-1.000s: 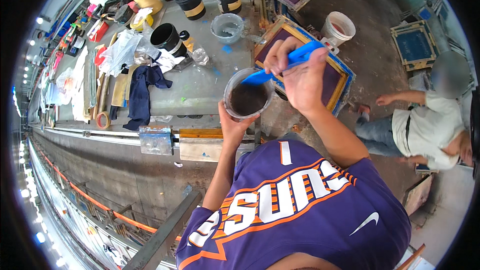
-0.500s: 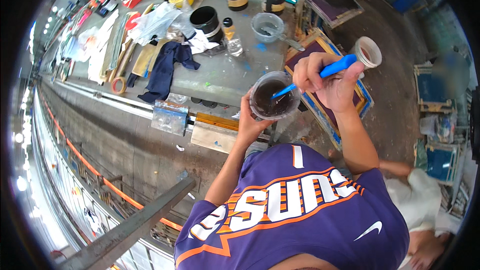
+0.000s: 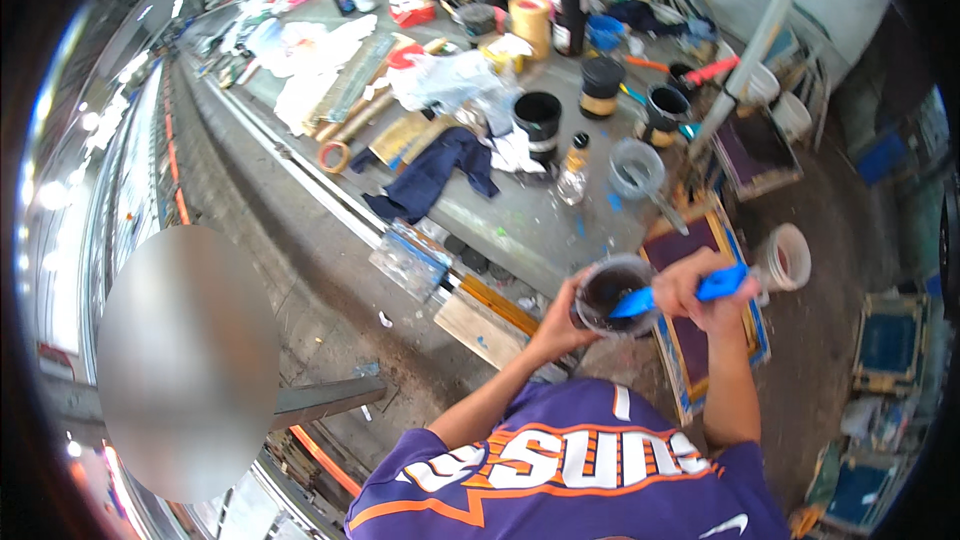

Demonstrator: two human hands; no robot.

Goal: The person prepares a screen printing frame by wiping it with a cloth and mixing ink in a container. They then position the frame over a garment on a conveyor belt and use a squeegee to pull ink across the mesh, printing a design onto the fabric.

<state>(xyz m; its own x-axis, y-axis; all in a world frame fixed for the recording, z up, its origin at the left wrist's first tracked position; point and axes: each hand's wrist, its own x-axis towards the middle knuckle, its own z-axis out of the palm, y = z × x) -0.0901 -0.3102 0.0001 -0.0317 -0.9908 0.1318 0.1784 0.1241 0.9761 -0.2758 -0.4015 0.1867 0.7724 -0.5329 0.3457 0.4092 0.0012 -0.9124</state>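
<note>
My left hand (image 3: pixel 563 325) is closed around the side of a translucent plastic tub (image 3: pixel 632 324) of dark brown liquid. My right hand (image 3: pixel 697 287) grips the handle of a blue spatula (image 3: pixel 722 284), whose lower end dips into the liquid. Beyond the tub, on the table's edge, sit a clear tub with grey contents (image 3: pixel 635 165) and a small bottle (image 3: pixel 574 170). A framed purple screen (image 3: pixel 675 250) lies below and right of the table, partly hidden by my arm and the tub.
The grey worktable (image 3: pixel 530 220) holds dark cloth (image 3: pixel 440 170), a tape roll (image 3: pixel 333 158) and several containers. A white bucket (image 3: pixel 790 258) stands right, near more frames (image 3: pixel 890 340). A metal pole (image 3: pixel 760 50) rises behind. A metal beam (image 3: pixel 325 400) runs lower left, beside a blurred oval patch.
The view has swung, so table, tub and both hands appear lower. The spatula still dips in the tub. The person in pale clothing at the right is out of view.
</note>
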